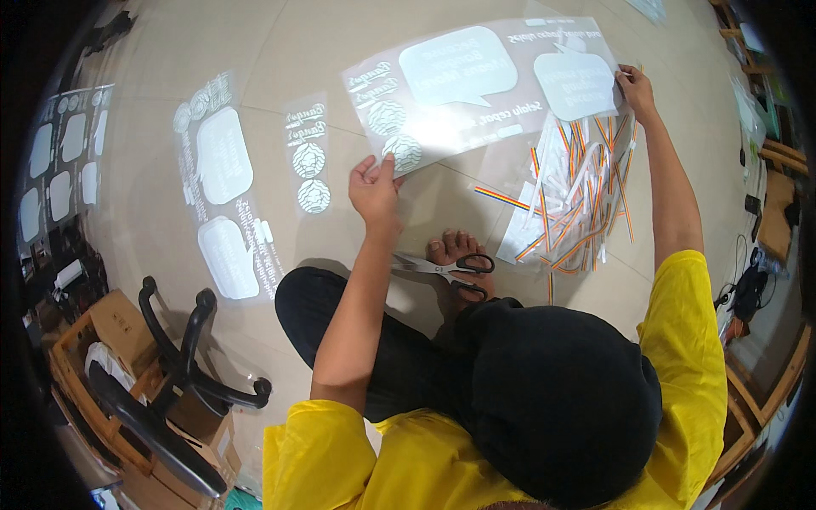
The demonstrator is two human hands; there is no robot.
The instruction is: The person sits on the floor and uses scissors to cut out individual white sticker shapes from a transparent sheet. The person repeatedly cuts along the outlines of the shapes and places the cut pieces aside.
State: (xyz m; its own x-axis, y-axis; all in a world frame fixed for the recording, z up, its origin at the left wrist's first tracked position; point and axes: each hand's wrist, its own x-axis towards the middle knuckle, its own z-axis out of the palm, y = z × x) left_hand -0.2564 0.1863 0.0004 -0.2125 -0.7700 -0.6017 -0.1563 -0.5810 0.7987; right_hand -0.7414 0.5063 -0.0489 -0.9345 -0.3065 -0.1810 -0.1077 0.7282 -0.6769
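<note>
A long translucent film sheet with white speech-bubble prints, round emblems and mirrored lettering is stretched between my two hands. The thumb and fingers of my left hand pinch its lower left corner, by a round emblem. Its right end is pinched by my right hand. Under that end lies a heap of rainbow-striped and white strips on the floor. Scissors with black handles rest across my bare foot, their blades partly behind my left forearm.
Left of my hands, a narrow printed film strip and overlapping printed film sheets lie on the tiled floor. A black swivel-chair base and a cardboard box stand at lower left. Dark cables lie at right.
</note>
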